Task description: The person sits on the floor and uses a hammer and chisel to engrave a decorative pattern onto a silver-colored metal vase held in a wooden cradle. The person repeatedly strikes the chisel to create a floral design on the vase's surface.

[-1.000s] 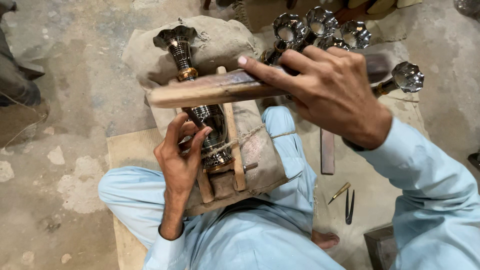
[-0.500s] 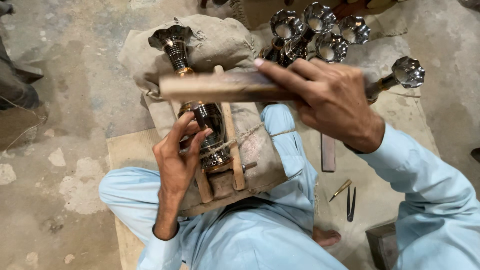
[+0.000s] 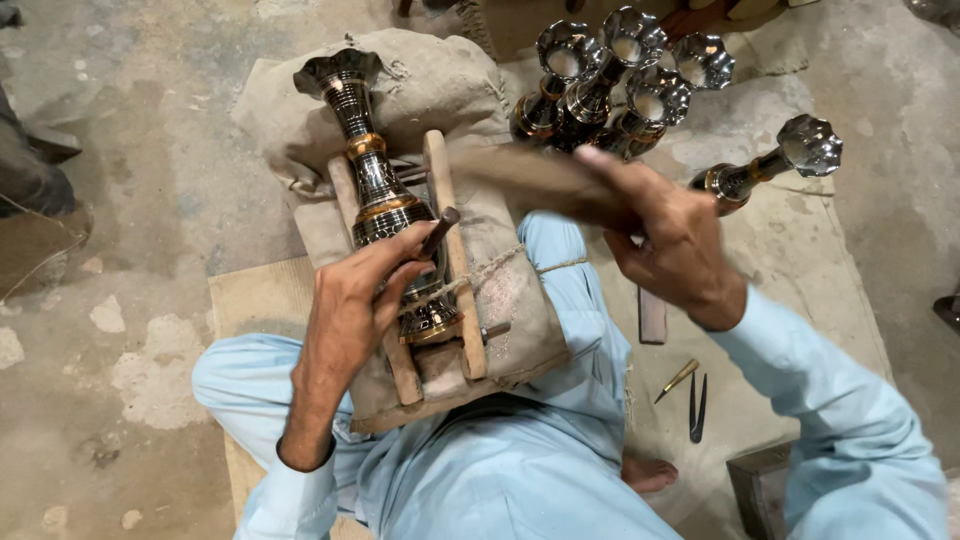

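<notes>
Holding a thin punch (image 3: 438,232) against the metal vase (image 3: 385,205), my left grip (image 3: 365,290) is closed on it; the vase lies between wooden rails (image 3: 455,270) on my lap. My right grip (image 3: 670,240) clasps a blurred wooden mallet (image 3: 530,175).

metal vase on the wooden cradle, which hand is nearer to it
Left. The left hand rests on the metal vase, pressing a small chisel to it; the right hand is off to its right, gripping a blurred wooden mallet.

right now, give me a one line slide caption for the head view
Left hand steadies a thin dark punch on a banded metal vase lying in a wooden cradle; right hand swings a blurred wooden mallet.
</notes>
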